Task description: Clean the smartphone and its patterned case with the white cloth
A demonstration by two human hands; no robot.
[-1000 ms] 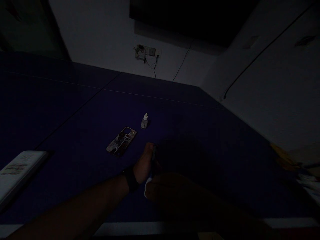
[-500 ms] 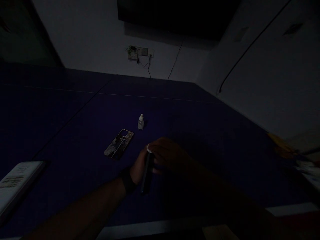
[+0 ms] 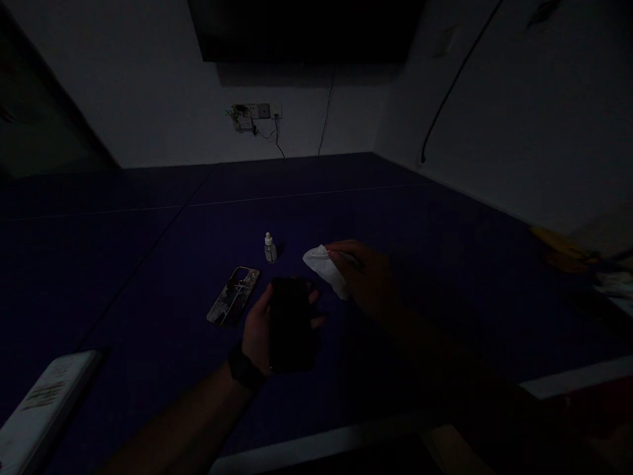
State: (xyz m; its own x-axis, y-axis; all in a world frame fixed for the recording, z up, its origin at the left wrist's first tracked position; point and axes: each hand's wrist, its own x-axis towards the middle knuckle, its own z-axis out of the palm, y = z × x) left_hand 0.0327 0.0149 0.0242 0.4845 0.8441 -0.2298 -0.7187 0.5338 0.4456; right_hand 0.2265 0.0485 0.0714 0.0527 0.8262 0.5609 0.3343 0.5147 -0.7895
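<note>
The scene is very dark. My left hand [image 3: 260, 330] is closed around a black phone [image 3: 291, 324], its dark face turned up above the blue table [image 3: 148, 277]. My right hand [image 3: 368, 277] pinches a crumpled white cloth [image 3: 325, 267] just right of the phone's top. A printed phone case [image 3: 233, 303] lies flat on the table to the left of my left hand. A small clear dropper bottle [image 3: 270, 248] with a white cap stands upright just beyond the case.
A white flat box [image 3: 44, 402] lies at the table's near left edge. Yellowish and pale objects [image 3: 583, 257] sit at the far right. A wall socket with cables [image 3: 252, 115] is on the back wall under a dark screen [image 3: 301, 30].
The phone has turned from edge-on to face-up in my left hand. My right hand has moved up and to the right off the phone, and more of the white cloth shows.
</note>
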